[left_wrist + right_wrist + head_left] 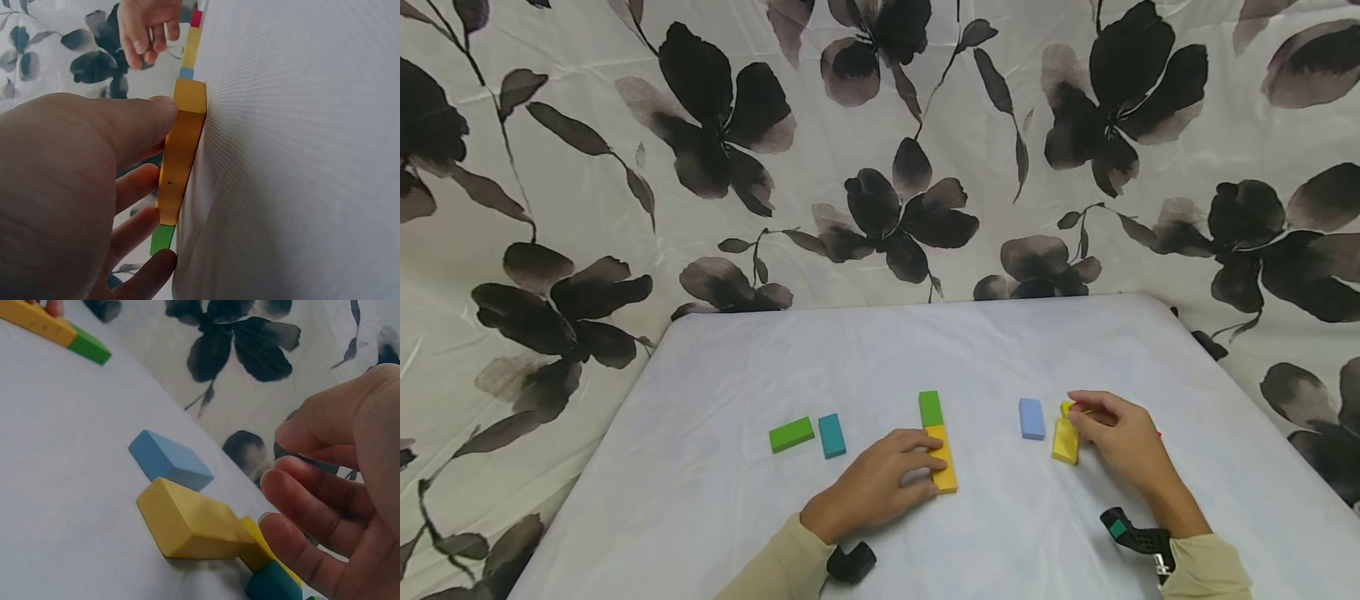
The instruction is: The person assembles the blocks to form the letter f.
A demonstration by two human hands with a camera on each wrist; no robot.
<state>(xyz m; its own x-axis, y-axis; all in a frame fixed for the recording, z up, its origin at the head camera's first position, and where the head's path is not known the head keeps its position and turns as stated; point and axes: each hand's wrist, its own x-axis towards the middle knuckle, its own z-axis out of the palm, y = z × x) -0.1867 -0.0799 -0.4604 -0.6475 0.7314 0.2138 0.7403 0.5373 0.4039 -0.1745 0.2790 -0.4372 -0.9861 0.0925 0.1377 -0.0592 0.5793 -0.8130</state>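
Note:
In the head view my left hand (887, 477) rests on a long orange block (946, 471). A green block (930, 407) lies end to end with its far end. The left wrist view shows the thumb touching the near end of the orange block (178, 165), with fingers farther along it toward the green block (162, 239). My right hand (1120, 429) hovers beside a yellow block (1065, 442), partly covering another yellow piece behind it. The right wrist view shows bent, separated fingers with nothing between them, just past the yellow block (194, 519).
A light blue block (1032, 418) lies left of the yellow one. Farther left are a teal block (832, 436) and another green block (792, 434). A small red piece (1159, 433) peeks out past the right hand. White cloth covers the table (700, 500).

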